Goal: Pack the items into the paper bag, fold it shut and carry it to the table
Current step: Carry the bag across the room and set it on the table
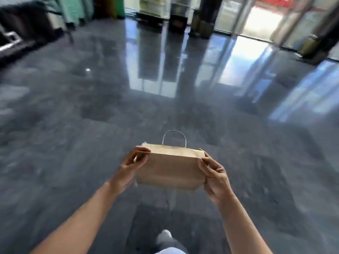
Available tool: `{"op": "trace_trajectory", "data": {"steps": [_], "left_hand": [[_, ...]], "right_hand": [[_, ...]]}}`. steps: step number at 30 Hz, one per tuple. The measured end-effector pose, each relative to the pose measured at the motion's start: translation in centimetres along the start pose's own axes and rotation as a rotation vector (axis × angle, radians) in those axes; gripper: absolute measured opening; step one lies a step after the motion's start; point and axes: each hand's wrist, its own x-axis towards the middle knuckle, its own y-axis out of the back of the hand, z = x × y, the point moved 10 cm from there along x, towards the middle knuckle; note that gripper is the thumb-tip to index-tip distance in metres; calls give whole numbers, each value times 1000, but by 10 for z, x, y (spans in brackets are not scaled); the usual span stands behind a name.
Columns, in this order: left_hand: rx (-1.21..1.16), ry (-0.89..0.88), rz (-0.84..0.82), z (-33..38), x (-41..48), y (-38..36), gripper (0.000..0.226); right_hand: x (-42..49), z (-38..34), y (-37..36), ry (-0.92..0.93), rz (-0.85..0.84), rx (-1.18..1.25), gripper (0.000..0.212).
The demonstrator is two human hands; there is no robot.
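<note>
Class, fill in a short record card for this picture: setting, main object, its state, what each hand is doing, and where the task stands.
setting: shiny dark floor, glass doors at the far end
main object: paper bag
bag state: top folded over, handle sticking up, held in the air
left hand: pinching the left end of the fold
right hand: pinching the right end of the fold
task stage: bag shut, being carried; no table in view
</note>
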Motion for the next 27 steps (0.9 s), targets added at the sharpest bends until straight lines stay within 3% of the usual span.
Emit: {"op": "trace_trajectory", "data": {"steps": [2,6,9,12,15,17,20,27], "left_hand": [[-7,-2,159,10,-9,63,13],[-74,-4,393,22,-18,162,12],[-40,-32,546,35,-5,228,15],[25,-65,628,57,32,285,29],[22,-100,733,89,73,338,32],[8,-130,772,113,105,371,35],[-49,-157,817,142,147,418,29],[-132,-235,912,187,225,538,29]], "right_hand": [[41,24,-57,-67,-125,-31,28],[111,74,-158,-153,-349,-149,8],[163,98,-221,-140,-467,-234,17],[222,113,-279,-135,-545,-240,26],[283,123,-341,-177,-637,-212,12],[324,123,-385,-167,-702,-204,21],[376,127,-445,-189,-777,-198,32],[480,160,-585,-157,-868,-287,29]]}}
